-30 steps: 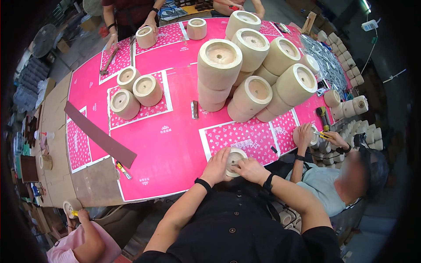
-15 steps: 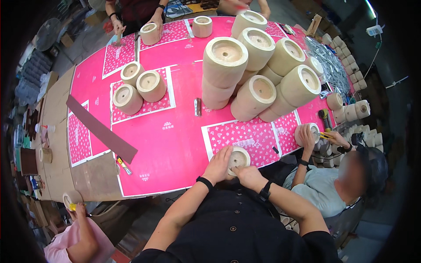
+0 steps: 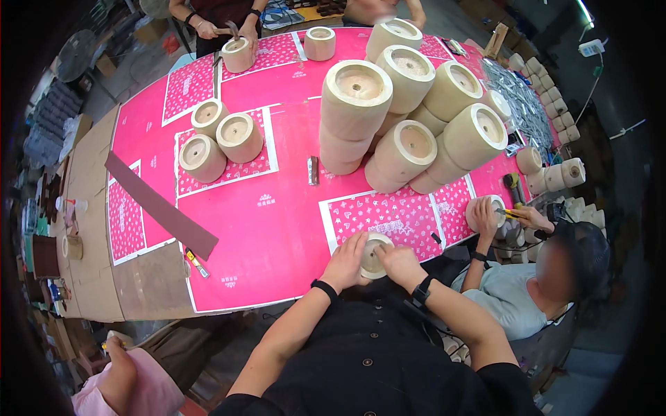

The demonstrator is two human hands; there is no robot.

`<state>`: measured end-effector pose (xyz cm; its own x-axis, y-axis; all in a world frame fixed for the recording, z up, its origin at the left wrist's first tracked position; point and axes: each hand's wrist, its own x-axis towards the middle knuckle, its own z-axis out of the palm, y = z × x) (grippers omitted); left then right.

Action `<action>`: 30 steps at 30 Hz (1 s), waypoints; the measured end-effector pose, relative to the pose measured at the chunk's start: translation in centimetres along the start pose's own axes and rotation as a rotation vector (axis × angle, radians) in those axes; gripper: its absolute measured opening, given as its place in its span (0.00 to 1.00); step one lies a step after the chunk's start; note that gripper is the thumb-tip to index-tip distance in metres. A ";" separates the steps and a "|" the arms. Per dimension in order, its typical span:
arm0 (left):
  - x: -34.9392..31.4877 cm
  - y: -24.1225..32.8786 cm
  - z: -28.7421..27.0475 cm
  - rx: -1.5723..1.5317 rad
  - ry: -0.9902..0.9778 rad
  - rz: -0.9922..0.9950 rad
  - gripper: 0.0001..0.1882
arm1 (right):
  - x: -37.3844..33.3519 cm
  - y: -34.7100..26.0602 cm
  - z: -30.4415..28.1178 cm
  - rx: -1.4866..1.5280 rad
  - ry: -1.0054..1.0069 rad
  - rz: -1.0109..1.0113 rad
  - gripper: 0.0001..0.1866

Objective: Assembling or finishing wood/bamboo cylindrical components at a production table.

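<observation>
Left hand (image 3: 348, 262) wraps fingers round one wooden cylinder (image 3: 371, 262); right hand (image 3: 404, 268) bunches fingers at recess, cannot tell if gripping. Three clustered cylinders (image 3: 237, 144), one brown strip (image 3: 161, 205).

A tube light (image 3: 585, 13) glows; a fan (image 3: 75, 50) stands over grey floor (image 3: 133, 68).

left hand (image 3: 346, 264) curved, right hand (image 3: 400, 266) curled, forearms (image 3: 281, 336) angled inward.
</observation>
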<state>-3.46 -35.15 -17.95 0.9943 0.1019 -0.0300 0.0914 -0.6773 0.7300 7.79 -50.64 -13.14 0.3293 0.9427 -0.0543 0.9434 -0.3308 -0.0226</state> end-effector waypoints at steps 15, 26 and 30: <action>0.2 0.0 0.3 -0.020 0.004 -0.013 0.64 | -0.2 0.1 -0.8 -0.122 -0.112 -0.224 0.13; 0.0 0.2 -0.2 -0.027 -0.001 -0.024 0.65 | -1.5 -1.4 0.3 -0.178 -0.243 -0.078 0.06; -0.2 -0.1 -0.3 -0.052 -0.005 -0.024 0.64 | -0.1 -0.7 -1.5 0.040 -0.193 0.113 0.11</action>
<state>-3.65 -34.89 -17.78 0.9921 0.1141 -0.0513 0.1126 -0.6355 0.7638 7.15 -50.41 -11.58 0.4153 0.8751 -0.2485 0.8974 -0.4388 -0.0455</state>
